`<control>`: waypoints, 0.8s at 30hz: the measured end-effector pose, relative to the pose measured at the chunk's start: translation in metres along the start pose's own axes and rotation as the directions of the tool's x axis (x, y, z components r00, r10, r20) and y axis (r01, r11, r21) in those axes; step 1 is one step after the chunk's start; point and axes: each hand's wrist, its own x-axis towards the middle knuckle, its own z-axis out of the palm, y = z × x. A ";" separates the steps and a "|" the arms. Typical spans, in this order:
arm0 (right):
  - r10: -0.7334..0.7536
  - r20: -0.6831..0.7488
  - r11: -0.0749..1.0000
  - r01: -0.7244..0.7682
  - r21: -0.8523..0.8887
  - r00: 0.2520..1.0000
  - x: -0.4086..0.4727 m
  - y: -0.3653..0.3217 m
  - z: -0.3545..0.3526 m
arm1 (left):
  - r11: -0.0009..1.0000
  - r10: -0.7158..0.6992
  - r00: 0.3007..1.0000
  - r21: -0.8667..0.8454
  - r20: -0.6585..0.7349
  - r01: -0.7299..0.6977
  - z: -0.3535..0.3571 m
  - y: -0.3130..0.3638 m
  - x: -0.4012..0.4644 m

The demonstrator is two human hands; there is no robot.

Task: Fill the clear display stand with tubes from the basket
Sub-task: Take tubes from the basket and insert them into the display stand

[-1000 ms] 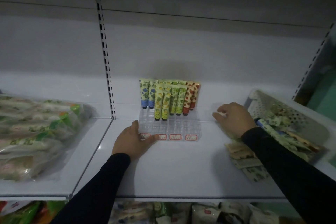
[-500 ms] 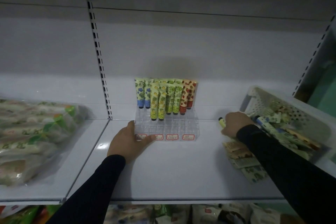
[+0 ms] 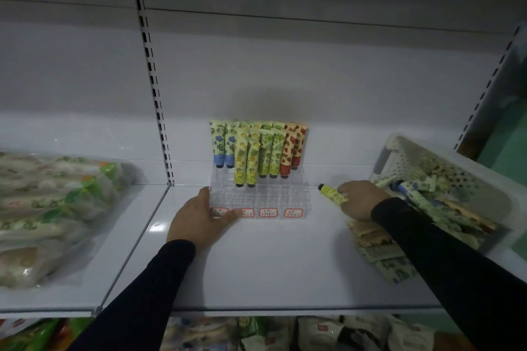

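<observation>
Right hand (image 3: 360,199) now off the spilled pile, a yellow tube (image 3: 331,193) newly in its grip, cap leftward

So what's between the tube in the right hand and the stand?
Nothing: the head view shows only bare white shelf between the yellow tube in the right hand and the stand.

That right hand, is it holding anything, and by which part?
Yes: the right hand holds a yellow tube by its flat tail end; the black cap end sticks out free.
</observation>
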 end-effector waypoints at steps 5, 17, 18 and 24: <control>0.011 -0.113 0.988 0.007 0.154 0.993 0.000 0.004 -0.006 | 1.000 0.007 1.000 0.002 -0.003 -0.007 0.000 -0.001 0.000; 0.124 -0.441 0.644 0.266 0.717 0.889 -0.014 -0.013 -0.050 | 1.000 0.010 1.000 0.004 -0.006 -0.010 0.000 -0.001 0.000; 0.120 -0.453 0.602 0.299 0.741 0.883 -0.015 -0.017 -0.051 | 1.000 0.010 1.000 0.005 -0.006 -0.010 0.000 -0.001 0.000; 0.063 -0.479 0.567 0.364 0.739 0.875 -0.011 -0.043 -0.054 | 1.000 0.010 1.000 0.007 -0.013 -0.010 0.000 0.000 -0.001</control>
